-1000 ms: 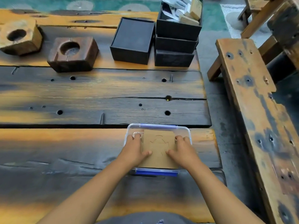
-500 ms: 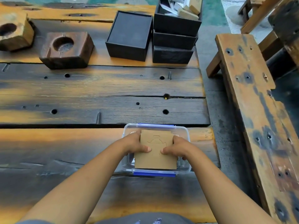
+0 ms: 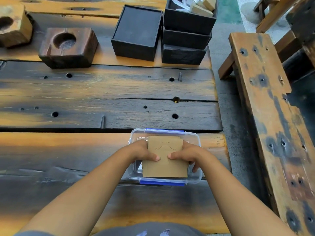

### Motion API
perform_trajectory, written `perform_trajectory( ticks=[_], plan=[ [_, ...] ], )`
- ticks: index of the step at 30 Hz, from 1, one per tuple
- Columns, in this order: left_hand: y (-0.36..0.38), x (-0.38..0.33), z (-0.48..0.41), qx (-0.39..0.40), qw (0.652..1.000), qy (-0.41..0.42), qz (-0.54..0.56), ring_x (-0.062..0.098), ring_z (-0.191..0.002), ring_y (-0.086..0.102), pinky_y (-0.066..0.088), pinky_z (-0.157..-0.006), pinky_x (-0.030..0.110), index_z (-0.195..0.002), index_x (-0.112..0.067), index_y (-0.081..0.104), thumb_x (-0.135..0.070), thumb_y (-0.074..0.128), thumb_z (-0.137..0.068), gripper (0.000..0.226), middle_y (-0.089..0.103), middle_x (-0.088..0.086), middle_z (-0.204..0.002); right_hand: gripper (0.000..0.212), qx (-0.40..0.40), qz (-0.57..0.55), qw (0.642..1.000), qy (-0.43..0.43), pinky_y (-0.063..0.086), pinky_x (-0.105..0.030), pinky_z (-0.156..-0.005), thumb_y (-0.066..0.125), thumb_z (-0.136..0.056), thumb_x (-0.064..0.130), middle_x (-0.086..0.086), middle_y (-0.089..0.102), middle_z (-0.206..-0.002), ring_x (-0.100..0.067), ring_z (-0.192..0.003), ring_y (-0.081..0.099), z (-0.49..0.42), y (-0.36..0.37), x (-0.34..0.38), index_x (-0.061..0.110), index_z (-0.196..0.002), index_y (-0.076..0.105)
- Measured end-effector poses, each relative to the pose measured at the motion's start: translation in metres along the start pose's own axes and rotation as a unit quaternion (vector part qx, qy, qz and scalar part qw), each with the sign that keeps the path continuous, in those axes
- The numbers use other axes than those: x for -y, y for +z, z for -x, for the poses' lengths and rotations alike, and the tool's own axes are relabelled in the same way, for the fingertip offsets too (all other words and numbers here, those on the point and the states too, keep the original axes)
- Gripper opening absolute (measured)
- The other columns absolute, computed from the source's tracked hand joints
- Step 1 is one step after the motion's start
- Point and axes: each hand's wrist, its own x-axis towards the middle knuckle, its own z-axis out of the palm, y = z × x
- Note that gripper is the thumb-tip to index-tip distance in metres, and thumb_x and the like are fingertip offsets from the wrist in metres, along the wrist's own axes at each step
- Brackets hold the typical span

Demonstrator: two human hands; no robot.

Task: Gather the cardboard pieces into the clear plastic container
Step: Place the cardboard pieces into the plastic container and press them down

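Note:
A stack of brown cardboard pieces point(image 3: 165, 165) with a gear outline cut in the top sheet sits over the clear plastic container point(image 3: 196, 138), which has blue clips front and back. My left hand point(image 3: 142, 151) grips the stack's left edge, thumb on top. My right hand point(image 3: 186, 155) grips its right edge, thumb on top and fingers curled down beside it inside the container. The stack tilts slightly, with its near end over the front rim.
The container stands near the right end of a dark wooden plank table point(image 3: 102, 99). At the back are two wooden blocks with round hollows point(image 3: 68, 46), a black box point(image 3: 137, 31) and stacked black boxes point(image 3: 185, 36) holding small items. A wooden bench point(image 3: 265, 116) runs along the right.
Both hands have closed in around the cardboard stack's sides, thumbs meeting on top. The stack has shifted slightly toward me and lifted at its near end.

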Motion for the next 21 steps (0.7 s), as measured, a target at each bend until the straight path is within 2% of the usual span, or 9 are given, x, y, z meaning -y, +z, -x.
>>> perform_trajectory(
  ticks=[6, 7, 9, 11, 12, 14, 16, 21],
  plan=[
    [-0.003, -0.003, -0.003, 0.023, 0.999, -0.004, -0.033, -0.004, -0.068, 0.049, 0.038, -0.032, 0.008, -0.076, -0.031, 0.047, -0.031, 0.083, -0.075, 0.036, 0.051, -0.02, -0.08, 0.097, 0.0, 0.004, 1.0, -0.002, 0.055, -0.055, -0.086, 0.078, -0.065, 0.057, -0.003, 0.046, -0.142, -0.033, -0.12, 0.052, 0.0, 0.002, -0.002, 0.024, -0.143, 0.032],
    [-0.005, -0.004, -0.002, 0.026, 0.999, -0.009, -0.039, -0.001, -0.07, 0.051, 0.043, -0.038, 0.011, -0.077, -0.031, 0.048, -0.035, 0.083, -0.074, 0.036, 0.052, -0.019, -0.081, 0.094, 0.005, -0.001, 1.0, -0.008, 0.055, -0.054, -0.086, 0.078, -0.065, 0.056, -0.002, 0.047, -0.14, -0.032, -0.119, 0.053, 0.0, 0.001, -0.002, 0.026, -0.142, 0.033],
    [-0.008, -0.006, -0.001, 0.033, 0.998, -0.019, -0.05, 0.009, -0.082, 0.056, 0.05, -0.061, 0.025, -0.087, -0.03, 0.051, -0.044, 0.084, -0.069, 0.04, 0.053, -0.016, -0.088, 0.085, 0.017, -0.016, 1.0, -0.021, 0.055, -0.054, -0.084, 0.077, -0.066, 0.056, 0.0, 0.051, -0.137, -0.031, -0.117, 0.055, 0.001, -0.002, -0.004, 0.03, -0.138, 0.039],
    [-0.01, -0.005, -0.001, 0.037, 0.998, -0.019, -0.05, 0.015, -0.093, 0.056, 0.049, -0.076, 0.036, -0.104, -0.033, 0.05, -0.048, 0.084, -0.067, 0.053, 0.054, -0.016, -0.095, 0.077, 0.027, -0.03, 0.999, -0.029, 0.055, -0.054, -0.084, 0.077, -0.068, 0.057, 0.002, 0.054, -0.135, -0.029, -0.116, 0.056, 0.0, -0.006, -0.005, 0.034, -0.133, 0.043],
    [-0.01, -0.004, -0.001, 0.039, 0.998, -0.015, -0.045, 0.013, -0.092, 0.056, 0.048, -0.075, 0.035, -0.11, -0.033, 0.05, -0.047, 0.084, -0.068, 0.056, 0.054, -0.018, -0.096, 0.077, 0.029, -0.034, 0.999, -0.031, 0.055, -0.053, -0.085, 0.077, -0.068, 0.056, 0.003, 0.055, -0.134, -0.028, -0.116, 0.056, -0.001, -0.007, -0.005, 0.034, -0.133, 0.044],
    [-0.011, -0.004, 0.0, 0.047, 0.998, -0.002, -0.035, 0.004, -0.084, 0.055, 0.044, -0.064, 0.023, -0.12, -0.031, 0.054, -0.041, 0.084, -0.071, 0.058, 0.056, -0.022, -0.092, 0.078, 0.031, -0.034, 0.998, -0.034, 0.055, -0.052, -0.086, 0.078, -0.068, 0.056, 0.003, 0.056, -0.134, -0.027, -0.115, 0.057, -0.001, -0.008, -0.006, 0.034, -0.135, 0.044],
    [-0.012, -0.005, 0.0, 0.053, 0.998, -0.002, -0.035, -0.003, -0.08, 0.052, 0.04, -0.058, 0.021, -0.122, -0.03, 0.056, -0.039, 0.083, -0.072, 0.058, 0.057, -0.023, -0.09, 0.078, 0.03, -0.032, 0.998, -0.036, 0.055, -0.052, -0.086, 0.078, -0.067, 0.055, 0.003, 0.057, -0.133, -0.027, -0.114, 0.058, -0.002, -0.008, -0.007, 0.034, -0.135, 0.044],
    [-0.007, -0.007, -0.004, 0.061, 0.995, -0.034, -0.074, 0.015, -0.093, 0.054, 0.043, -0.08, 0.034, -0.124, -0.032, 0.053, -0.049, 0.082, -0.069, 0.065, 0.056, -0.012, -0.104, 0.078, 0.027, 0.005, 0.999, -0.037, 0.055, -0.047, -0.085, 0.079, -0.067, 0.054, 0.001, 0.057, -0.132, -0.026, -0.114, 0.058, -0.004, -0.005, -0.003, 0.029, -0.134, 0.048]
  ],
)
